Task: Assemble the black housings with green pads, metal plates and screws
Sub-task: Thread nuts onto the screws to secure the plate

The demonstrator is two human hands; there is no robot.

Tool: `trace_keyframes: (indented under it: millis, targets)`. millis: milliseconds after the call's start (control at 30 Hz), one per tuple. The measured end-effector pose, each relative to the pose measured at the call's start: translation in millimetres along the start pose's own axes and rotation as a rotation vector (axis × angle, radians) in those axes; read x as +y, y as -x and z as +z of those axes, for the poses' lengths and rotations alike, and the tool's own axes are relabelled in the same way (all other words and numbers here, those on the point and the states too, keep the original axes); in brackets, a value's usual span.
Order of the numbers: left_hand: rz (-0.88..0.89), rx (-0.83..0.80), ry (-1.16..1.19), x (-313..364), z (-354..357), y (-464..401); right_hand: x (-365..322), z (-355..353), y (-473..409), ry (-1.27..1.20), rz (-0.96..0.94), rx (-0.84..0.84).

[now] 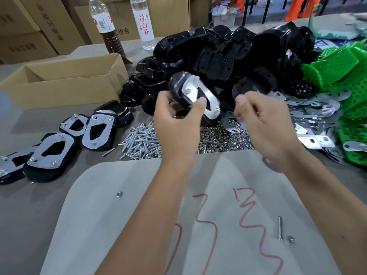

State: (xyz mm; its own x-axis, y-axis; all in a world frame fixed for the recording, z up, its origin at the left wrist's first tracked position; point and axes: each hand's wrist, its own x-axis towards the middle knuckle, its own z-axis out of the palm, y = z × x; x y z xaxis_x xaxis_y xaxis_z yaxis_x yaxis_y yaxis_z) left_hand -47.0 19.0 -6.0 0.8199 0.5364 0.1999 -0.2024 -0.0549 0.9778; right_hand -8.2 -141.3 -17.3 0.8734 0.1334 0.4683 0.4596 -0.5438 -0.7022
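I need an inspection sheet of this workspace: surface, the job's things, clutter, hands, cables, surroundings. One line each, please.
Surface: grey table with a pale sheet bearing red marks.
Job's things: heap of black housings; green pads at right; loose metal plates; screw pile; nut pile; finished units at left.
Clutter: stray screw and nuts on the sheet; open cardboard box; two bottles.
Hands: left hand holds a housing with plate in its grip; right hand has curled fingers, contents blurred.
Cables: nothing seen.
Surroundings: stacked cartons behind.
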Motion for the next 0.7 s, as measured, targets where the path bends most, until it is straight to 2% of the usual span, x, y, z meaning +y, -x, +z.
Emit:
trace_keyframes:
  millis: [100, 167, 333, 433, 500, 633, 700]
  targets:
    - [-0.165, 0.000, 0.226, 0, -4, -8, 7, 2, 0, 0.244, -0.132, -0.298]
    - [-0.259, -0.037, 0.324, 2, -7, -11, 6, 5, 2, 0.286, -0.193, -0.399]
    - [-0.345, -0.112, 0.402, 3, -10, -12, 5, 5, 1, 0.259, -0.202, -0.413]
    - [-0.400, -0.102, 0.443, 3, -9, -12, 3, 8, 2, 0.249, -0.183, -0.427]
    - [-0.420, -0.097, 0.441, 1, -9, -13, 4, 9, 3, 0.229, -0.146, -0.360]
    - [-0.353, -0.135, 0.278, -3, -9, -16, -2, 4, 1, 0.067, -0.096, 0.016]
    - [-0.324, -0.164, 0.213, -4, -8, -16, -7, 2, 0, -0.006, -0.094, 0.121]
